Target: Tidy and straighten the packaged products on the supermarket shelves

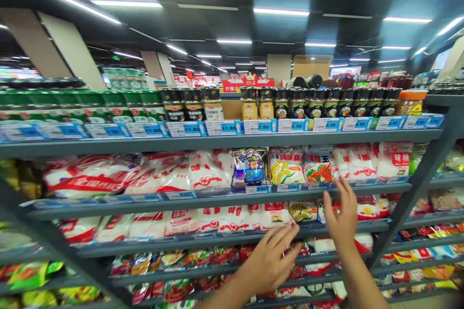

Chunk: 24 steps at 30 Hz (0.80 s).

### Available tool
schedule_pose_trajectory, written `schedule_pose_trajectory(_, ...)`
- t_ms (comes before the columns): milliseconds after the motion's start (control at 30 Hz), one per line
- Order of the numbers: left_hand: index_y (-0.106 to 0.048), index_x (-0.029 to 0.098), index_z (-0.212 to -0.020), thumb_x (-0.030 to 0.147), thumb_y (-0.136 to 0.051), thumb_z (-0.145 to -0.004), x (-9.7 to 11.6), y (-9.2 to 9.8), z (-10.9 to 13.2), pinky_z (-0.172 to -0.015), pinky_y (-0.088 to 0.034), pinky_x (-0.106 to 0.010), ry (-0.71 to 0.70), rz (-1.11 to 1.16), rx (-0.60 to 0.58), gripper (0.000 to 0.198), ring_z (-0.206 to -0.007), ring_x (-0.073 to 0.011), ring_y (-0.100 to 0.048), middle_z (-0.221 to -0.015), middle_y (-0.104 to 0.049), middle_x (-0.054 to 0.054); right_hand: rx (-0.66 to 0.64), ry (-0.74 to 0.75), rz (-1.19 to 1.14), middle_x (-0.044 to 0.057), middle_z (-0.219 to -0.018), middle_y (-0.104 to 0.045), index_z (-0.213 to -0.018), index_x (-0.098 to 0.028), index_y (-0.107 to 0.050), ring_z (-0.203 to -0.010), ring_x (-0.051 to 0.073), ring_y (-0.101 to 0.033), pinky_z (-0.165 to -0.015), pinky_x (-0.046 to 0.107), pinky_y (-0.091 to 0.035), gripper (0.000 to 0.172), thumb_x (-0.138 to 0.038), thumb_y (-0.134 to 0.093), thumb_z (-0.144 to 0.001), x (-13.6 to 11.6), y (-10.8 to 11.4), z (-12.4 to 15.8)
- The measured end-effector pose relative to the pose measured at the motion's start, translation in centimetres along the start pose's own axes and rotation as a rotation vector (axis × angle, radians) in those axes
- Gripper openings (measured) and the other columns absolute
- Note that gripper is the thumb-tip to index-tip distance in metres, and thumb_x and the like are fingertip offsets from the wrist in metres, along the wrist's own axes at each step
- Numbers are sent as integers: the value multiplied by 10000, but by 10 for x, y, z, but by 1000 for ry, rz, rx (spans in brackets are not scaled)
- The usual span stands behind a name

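My left hand (271,258) is stretched out with its fingers apart, in front of the lower shelves, and nothing is in it. Its fingertips come close to a white and red bag (273,214) on the third shelf; whether they touch cannot be made out. My right hand (341,212) is raised with fingers spread, also holding nothing. Its fingertips overlap the edge of the second shelf (377,188), just below a blue-topped seasoning bag (319,164). Left of that bag stand a bag with yellow corn (287,166) and a shiny dark blue bag (250,168).
On the top shelf are green-lidded jars (119,106), black-lidded jars (299,104) and an orange-lidded jar (412,102) above price tags (259,126). Slanted grey posts (409,198) bound the rack. Colourful packets (201,257) fill lower shelves.
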<state>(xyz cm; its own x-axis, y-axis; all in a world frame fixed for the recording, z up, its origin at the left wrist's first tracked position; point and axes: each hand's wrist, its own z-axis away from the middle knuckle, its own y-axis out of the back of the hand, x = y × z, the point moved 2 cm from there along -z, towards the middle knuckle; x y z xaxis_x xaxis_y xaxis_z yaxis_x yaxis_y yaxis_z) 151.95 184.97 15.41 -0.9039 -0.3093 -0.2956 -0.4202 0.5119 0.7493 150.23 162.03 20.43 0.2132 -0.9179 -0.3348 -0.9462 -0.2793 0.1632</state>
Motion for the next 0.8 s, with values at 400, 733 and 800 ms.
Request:
schedule_pose_trajectory(400,-632,252,-1180,29,-551,-805,20,-5,268,-918,-574,-378,626,-300,-8,444,-1280,-288,-550,-1346,-570,-193,-168,31,339,238,-1203,-636,-1244,-120,-657,-1005,410,-646,-693,497,-533,667,-654,-411,-929,17,-51,-57)
schedule_pose_trajectory(733,-634,245,-1176,71,-508,-873,-16,35,292,-976,-549,-412,832,-324,99,372,-1332,-296,-494,-1493,-440,-155,-308,453,-445,103,-1375,-559,-1312,-203,-561,-1304,297,-481,-1069,524,-434,336,-296,-524,-991,-235,-115,-9)
schedule_pose_trajectory(800,-629,242,-1188,54,-500,-871,-32,39,296,-991,-538,-425,784,-283,116,390,-1352,-299,-469,-1494,-429,-164,-425,457,-361,121,-1443,-492,-1358,-154,-519,-1361,296,-403,-1095,505,-406,367,-245,-447,-1010,-264,-158,-5)
